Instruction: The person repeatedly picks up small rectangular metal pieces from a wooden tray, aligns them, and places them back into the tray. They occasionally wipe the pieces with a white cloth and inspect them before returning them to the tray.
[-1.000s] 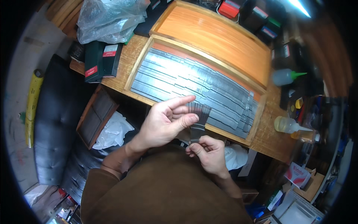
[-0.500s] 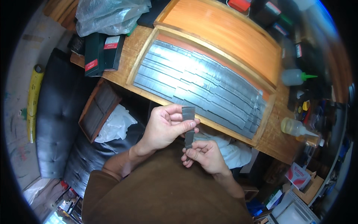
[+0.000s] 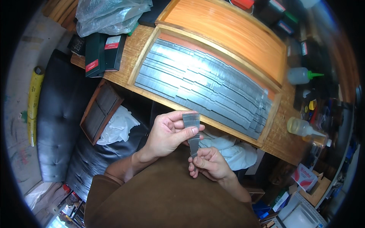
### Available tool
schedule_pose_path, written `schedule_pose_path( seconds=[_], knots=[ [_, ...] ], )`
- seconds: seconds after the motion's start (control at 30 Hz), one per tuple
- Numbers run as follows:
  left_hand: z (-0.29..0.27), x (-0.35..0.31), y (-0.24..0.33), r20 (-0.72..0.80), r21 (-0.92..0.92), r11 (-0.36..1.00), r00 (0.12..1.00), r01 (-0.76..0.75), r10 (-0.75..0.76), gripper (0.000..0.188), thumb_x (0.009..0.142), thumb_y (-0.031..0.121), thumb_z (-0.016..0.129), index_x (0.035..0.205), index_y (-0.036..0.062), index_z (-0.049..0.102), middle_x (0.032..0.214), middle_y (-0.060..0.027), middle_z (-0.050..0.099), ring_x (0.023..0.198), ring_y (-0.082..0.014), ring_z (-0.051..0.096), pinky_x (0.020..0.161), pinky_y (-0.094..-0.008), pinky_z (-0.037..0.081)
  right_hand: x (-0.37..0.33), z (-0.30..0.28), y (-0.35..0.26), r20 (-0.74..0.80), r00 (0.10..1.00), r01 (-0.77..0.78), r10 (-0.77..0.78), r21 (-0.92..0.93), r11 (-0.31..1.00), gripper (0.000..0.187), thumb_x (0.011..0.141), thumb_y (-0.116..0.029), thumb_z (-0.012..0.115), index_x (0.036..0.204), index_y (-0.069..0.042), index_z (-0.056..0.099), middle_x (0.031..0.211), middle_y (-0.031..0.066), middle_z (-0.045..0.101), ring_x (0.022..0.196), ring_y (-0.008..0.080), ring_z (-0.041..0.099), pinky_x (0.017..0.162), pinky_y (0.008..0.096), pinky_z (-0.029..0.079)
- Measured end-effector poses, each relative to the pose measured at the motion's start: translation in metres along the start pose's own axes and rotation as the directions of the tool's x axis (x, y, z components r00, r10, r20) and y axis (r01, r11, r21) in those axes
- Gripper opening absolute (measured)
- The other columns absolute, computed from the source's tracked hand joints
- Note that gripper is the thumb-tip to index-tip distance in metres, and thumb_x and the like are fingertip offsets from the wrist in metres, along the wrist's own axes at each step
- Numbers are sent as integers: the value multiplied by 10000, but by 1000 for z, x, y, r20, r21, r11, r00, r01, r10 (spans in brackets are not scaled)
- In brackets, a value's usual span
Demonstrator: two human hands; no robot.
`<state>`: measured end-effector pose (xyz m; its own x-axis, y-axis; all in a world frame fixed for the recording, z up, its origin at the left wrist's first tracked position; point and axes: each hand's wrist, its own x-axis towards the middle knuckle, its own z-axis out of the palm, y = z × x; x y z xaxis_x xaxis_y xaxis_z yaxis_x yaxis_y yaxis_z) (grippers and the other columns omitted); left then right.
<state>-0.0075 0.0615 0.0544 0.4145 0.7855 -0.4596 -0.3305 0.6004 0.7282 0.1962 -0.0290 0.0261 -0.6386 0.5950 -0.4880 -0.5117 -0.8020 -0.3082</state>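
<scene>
l hand point(image 3: 163, 135) clamped on a stack of thin grey strips point(image 3: 191, 121), thumb in front, tops fanned above the grip. r hand point(image 3: 211, 164) pinches the stack's btm end, just below. beyond grip: wooden tray point(image 3: 243, 134) w/ rows of sim. grey pcs.

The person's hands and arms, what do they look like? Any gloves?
No gloves: the left hand and right hand are bare, and I see no rings or watch. The forearms are bare too. The left sleeve is plain brown and short.
</scene>
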Motion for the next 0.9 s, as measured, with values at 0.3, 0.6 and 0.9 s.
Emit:
schedule_pose_path(
  seconds=[0.3,0.6,0.9],
  knots=[
    [3,-8,-2,14,14,999,999,37,-37,447,979,-58,641,1408,-97,519,1166,-232,729,1041,-276,750,906,-391,649,-11,4,8,25,1000,-17,14,116,993,180,1046,-123,645,1119,35,690,928,149,741,787,214,744,687,327,619],
    [4,-11,-1,23,0,999,998,53,-53,475,983,-55,639,1437,-82,499,1173,-250,726,1039,-283,752,914,-389,646,-14,5,9,41,998,-42,36,166,985,178,1050,-133,640,1108,29,685,909,140,736,757,207,730,676,325,613],
    [4,-11,-3,32,-9,999,999,38,-37,459,982,-65,637,1424,-79,512,1170,-231,728,1079,-265,740,943,-402,640,-15,3,10,90,996,-48,29,221,974,179,1054,-138,639,1124,22,676,932,125,735,785,190,749,680,288,622]
  ],
)
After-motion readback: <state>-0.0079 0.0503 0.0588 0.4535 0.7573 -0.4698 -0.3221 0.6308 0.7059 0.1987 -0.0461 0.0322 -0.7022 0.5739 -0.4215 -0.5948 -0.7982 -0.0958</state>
